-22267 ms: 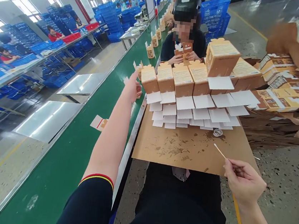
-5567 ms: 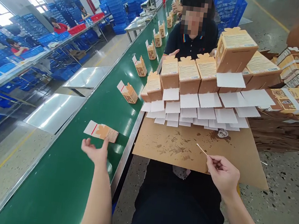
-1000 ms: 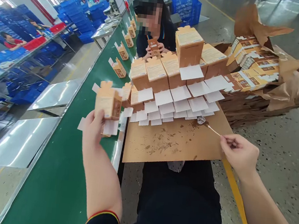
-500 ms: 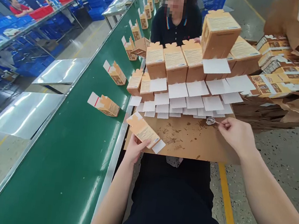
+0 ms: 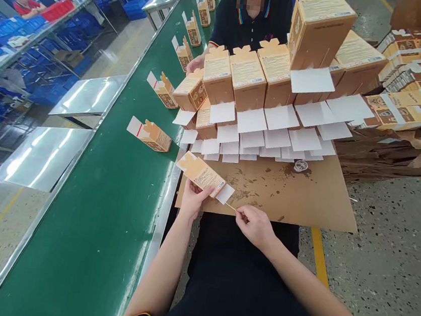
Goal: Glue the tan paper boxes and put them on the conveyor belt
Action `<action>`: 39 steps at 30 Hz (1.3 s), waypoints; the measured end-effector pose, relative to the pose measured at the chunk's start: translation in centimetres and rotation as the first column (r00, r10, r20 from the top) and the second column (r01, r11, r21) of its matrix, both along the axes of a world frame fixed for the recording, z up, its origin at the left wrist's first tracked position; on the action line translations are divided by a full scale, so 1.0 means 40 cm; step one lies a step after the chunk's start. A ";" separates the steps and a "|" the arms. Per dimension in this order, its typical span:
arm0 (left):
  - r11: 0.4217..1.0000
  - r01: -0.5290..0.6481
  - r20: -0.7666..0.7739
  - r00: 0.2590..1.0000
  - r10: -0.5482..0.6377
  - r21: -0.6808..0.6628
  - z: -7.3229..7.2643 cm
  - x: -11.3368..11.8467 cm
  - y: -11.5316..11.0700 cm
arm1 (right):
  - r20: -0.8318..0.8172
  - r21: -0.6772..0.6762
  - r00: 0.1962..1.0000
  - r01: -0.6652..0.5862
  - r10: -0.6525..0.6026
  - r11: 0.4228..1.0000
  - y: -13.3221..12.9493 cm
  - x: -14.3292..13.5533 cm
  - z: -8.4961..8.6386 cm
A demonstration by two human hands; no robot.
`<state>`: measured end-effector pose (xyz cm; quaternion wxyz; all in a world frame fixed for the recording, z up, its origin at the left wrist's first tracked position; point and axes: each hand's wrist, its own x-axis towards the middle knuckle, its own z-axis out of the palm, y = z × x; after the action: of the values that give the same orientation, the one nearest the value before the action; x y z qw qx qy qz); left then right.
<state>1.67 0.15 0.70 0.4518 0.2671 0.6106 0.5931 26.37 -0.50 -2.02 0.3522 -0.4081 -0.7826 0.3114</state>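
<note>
A flat tan carton (image 5: 203,175) with a white end flap is gripped in my left hand (image 5: 194,197), over the left part of the brown cardboard sheet (image 5: 319,203). My right hand (image 5: 251,222) pinches a thin stick (image 5: 230,207), whose tip is close to the carton's white flap. Farther back on the sheet sits a small clear round dish (image 5: 301,166) among dark wet spots. Behind it, cartons (image 5: 246,83) are stacked in rows, their white flaps (image 5: 250,121) pointing toward me.
Left of the sheet runs a green conveyor (image 5: 113,208) with a metal edge, carrying a line of upright cartons (image 5: 155,137). A person (image 5: 252,26) sits behind the stack, a hand at its left end. Strapped carton bundles (image 5: 402,106) lie at the right.
My right hand has moved left with the stick, from the dish to the carton's flap. Across the stack, the person's hand has set another carton on its left end.
</note>
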 end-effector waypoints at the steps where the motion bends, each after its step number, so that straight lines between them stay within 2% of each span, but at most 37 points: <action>1: 1.000 -0.001 -0.002 1.000 0.001 -0.005 0.001 -0.001 0.000 | 0.015 -0.001 1.000 0.003 -0.003 1.000 0.007 0.003 -0.006; 6: 1.000 0.025 -0.026 0.999 -0.026 -0.018 0.013 0.006 -0.002 | -0.019 -0.033 0.995 0.096 -0.097 0.995 0.054 0.032 -0.004; 9: 0.999 0.052 -0.134 0.990 -0.053 -0.009 0.010 0.028 -0.014 | -0.085 -0.061 0.975 0.203 -0.208 0.977 0.072 0.062 0.012; 15: 0.998 0.066 -0.383 0.922 -0.063 -0.006 -0.045 0.066 -0.053 | -0.123 -0.127 0.916 0.367 -0.382 0.922 0.061 0.142 0.046; 18: 0.997 0.076 -0.427 0.901 -0.077 -0.021 -0.062 0.072 -0.055 | -0.144 -0.137 0.897 0.400 -0.418 0.906 0.048 0.158 0.058; 22: 0.996 0.087 -0.453 0.887 -0.094 -0.037 -0.054 0.065 -0.049 | -0.194 -0.220 0.895 0.360 -0.402 0.907 0.046 0.155 0.070; 24: 0.998 0.050 -0.478 0.876 -0.057 -0.026 -0.040 0.032 -0.053 | -0.227 -0.252 0.881 0.359 -0.415 0.899 0.051 0.161 0.073; 26: 0.997 -0.070 -0.508 0.858 0.072 0.023 -0.018 -0.037 -0.065 | -0.255 -0.263 0.858 0.383 -0.447 0.885 0.056 0.177 0.075; 30: 0.916 -0.363 -0.512 0.761 0.398 0.172 0.049 -0.255 -0.107 | -0.267 -0.283 0.823 0.430 -0.501 0.857 0.069 0.214 0.071; 33: 0.845 -0.493 -0.484 0.698 0.527 0.209 0.084 -0.391 -0.141 | -0.268 -0.294 0.812 0.444 -0.519 0.846 0.083 0.219 0.067; 35: 0.820 -0.555 -0.469 0.693 0.547 0.136 0.082 -0.433 -0.159 | -0.278 -0.294 0.816 0.429 -0.506 0.854 0.093 0.212 0.066; 37: 0.814 -0.579 -0.464 0.709 0.531 0.046 0.066 -0.441 -0.178 | -0.277 -0.282 0.826 0.419 -0.492 0.863 0.099 0.207 0.067; 38: 0.801 -0.598 -0.481 0.692 0.538 0.035 0.058 -0.438 -0.190 | -0.272 -0.273 0.828 0.422 -0.490 0.865 0.101 0.209 0.068; 39: 0.771 -0.634 -0.517 0.639 0.569 0.064 0.051 -0.432 -0.202 | -0.265 -0.262 0.828 0.431 -0.494 0.863 0.101 0.214 0.069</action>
<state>-15.60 -7.91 2.75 0.0662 0.1665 0.7962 0.5779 34.93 3.56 0.73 0.5001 -0.5612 -0.5574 0.3524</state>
